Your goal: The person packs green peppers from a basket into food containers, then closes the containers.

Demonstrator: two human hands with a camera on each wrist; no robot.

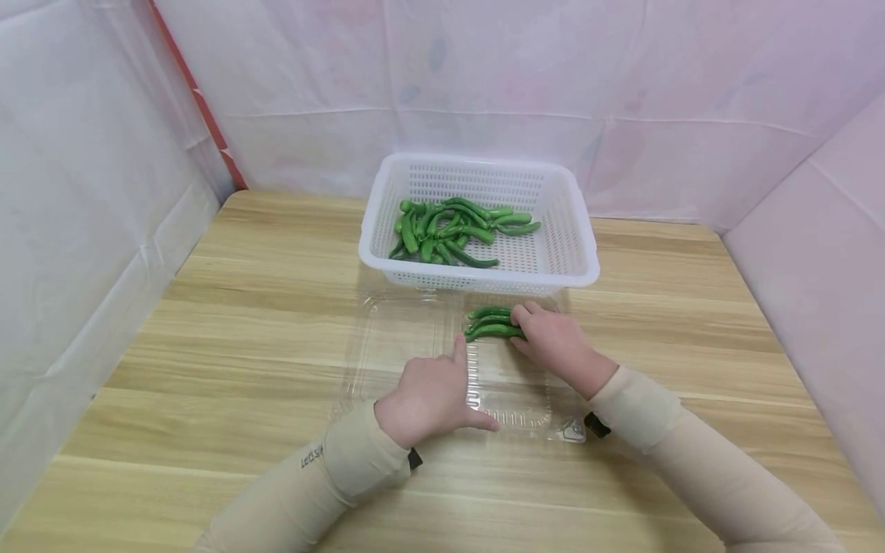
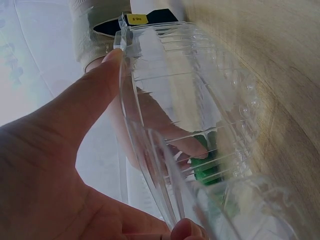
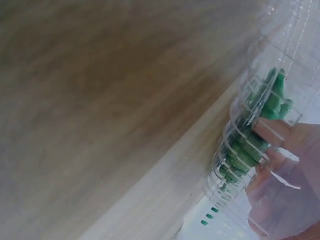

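Observation:
An open clear plastic clamshell box lies on the table, its lid folded out to the left. Several green chili peppers lie side by side along the far end of its right half. My right hand reaches into that half and holds the peppers' right ends with thumb and fingers; the right wrist view shows these fingers on the peppers through the clear wall. My left hand spans the box's near left part, thumb and forefinger stretched apart. In the left wrist view its thumb touches the rim.
A white perforated plastic basket stands just behind the box, with a heap of green chili peppers mostly in its left part. Pale cloth walls enclose the wooden table at the back and sides.

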